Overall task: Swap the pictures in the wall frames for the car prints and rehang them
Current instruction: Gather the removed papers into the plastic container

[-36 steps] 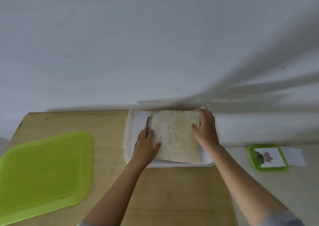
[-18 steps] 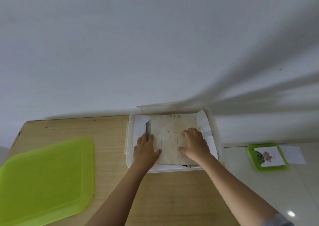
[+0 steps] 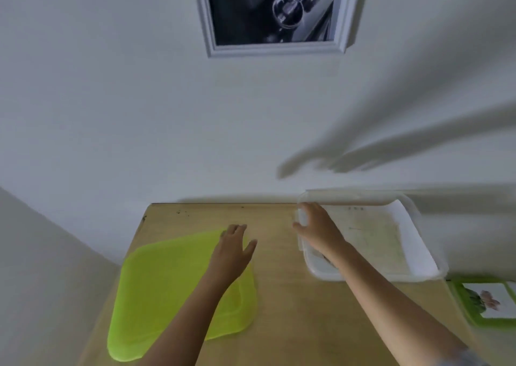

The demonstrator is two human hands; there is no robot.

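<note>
A white wall frame (image 3: 275, 49) with a black-and-white car print hangs on the wall above the table. A clear plastic box (image 3: 416, 275) at the table's right holds a yellowed sheet (image 3: 374, 233) on white paper. My right hand (image 3: 317, 227) hovers over the box's left rim, fingers loosely curled, holding nothing. My left hand (image 3: 233, 249) lies flat with straight fingers over the top right corner of the lime green lid (image 3: 167, 290).
The wooden table (image 3: 293, 309) stands against the white wall. Off its right edge lies a small green frame (image 3: 460, 301) with a flower picture in it. A grey wall runs along the left.
Both hands left the sheet in the box: the left moved over to the green lid, the right to the box's left rim. The view swung up and left, bringing the wall frame in.
</note>
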